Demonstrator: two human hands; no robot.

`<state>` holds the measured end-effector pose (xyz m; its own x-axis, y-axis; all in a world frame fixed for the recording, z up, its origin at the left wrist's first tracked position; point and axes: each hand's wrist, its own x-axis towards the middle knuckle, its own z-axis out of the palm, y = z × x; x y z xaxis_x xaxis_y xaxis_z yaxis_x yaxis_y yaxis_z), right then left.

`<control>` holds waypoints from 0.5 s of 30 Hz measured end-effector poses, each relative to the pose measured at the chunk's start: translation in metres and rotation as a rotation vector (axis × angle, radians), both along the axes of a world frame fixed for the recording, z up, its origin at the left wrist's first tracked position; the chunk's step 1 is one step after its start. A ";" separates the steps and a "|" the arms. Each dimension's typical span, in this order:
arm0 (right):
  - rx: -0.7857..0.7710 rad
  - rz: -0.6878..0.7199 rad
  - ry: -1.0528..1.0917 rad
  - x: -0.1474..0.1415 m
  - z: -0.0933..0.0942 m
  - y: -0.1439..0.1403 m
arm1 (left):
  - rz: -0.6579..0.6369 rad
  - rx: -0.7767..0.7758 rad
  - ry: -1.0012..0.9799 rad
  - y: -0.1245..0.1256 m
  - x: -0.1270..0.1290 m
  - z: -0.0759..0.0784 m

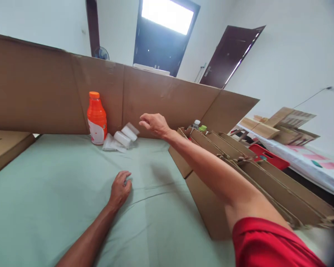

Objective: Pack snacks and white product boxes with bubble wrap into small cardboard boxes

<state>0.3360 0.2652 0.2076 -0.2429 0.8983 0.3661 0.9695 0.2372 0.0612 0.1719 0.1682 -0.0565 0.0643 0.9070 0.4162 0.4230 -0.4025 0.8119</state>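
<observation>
My left hand [121, 190] rests on the pale green cloth [72, 185] with its fingers curled inward. A small greyish patch shows between its thumb and forefinger, too little to name. Above the cloth, near the cardboard wall, my right hand [155, 125] is held out with loosely bent fingers and nothing visible in them. To its left are rolls of clear plastic bags [123, 139], apart from the hand. Beside the rolls an orange bottle [97, 120] with an orange cap stands upright. Below my right forearm is a cardboard box with dividers [208, 142].
A tall cardboard wall [156, 100] runs along the back. Bottles with a white cap [197, 122] and a green cap [202, 128] poke out of the divided box. At the left edge lies a flat carton [8, 146]. A red plastic stool [269, 156] and cardboard pieces [289, 118] are at the right.
</observation>
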 end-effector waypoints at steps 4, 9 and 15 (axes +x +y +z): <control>0.097 -0.013 0.185 0.072 0.020 -0.045 | -0.016 -0.029 0.012 -0.006 -0.005 0.007; -0.006 -0.342 0.385 0.225 0.043 -0.163 | -0.038 -0.094 0.077 -0.010 -0.012 0.014; -0.411 -0.582 0.340 0.309 0.006 -0.291 | -0.012 -0.140 0.166 -0.014 -0.011 0.016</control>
<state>0.6448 -0.0259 0.2131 0.3737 0.9260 -0.0527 0.8947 -0.3749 -0.2429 0.1606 0.1541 -0.0404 0.1326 0.9541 0.2686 0.5514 -0.2962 0.7798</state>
